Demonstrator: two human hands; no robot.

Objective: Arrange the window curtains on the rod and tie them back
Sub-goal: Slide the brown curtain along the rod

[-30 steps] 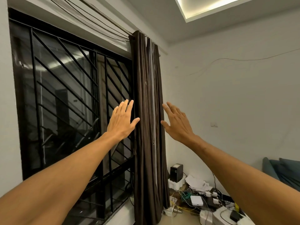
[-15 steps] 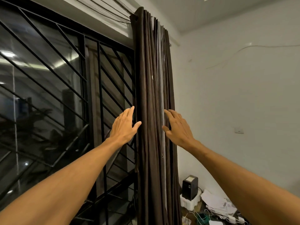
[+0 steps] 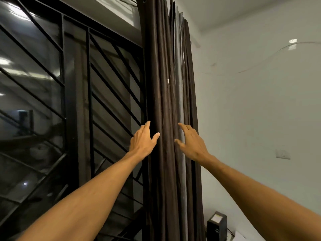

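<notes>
Brown curtain (image 3: 163,94) now nearer; both hands still spread.

Dark brown curtain (image 3: 163,101): gathered in tight vertical folds, hanging full height at the window's right edge. Pale lining shows between folds. Rod not visible.

A dark brown curtain (image 3: 166,101) is seen bunched in narrow folds at the right edge of a barred window (image 3: 73,101). The left hand (image 3: 143,142) is laid open against its left side, the right hand (image 3: 192,142) spread open at its right folds. A white wall (image 3: 260,101) is seen beyond.
</notes>
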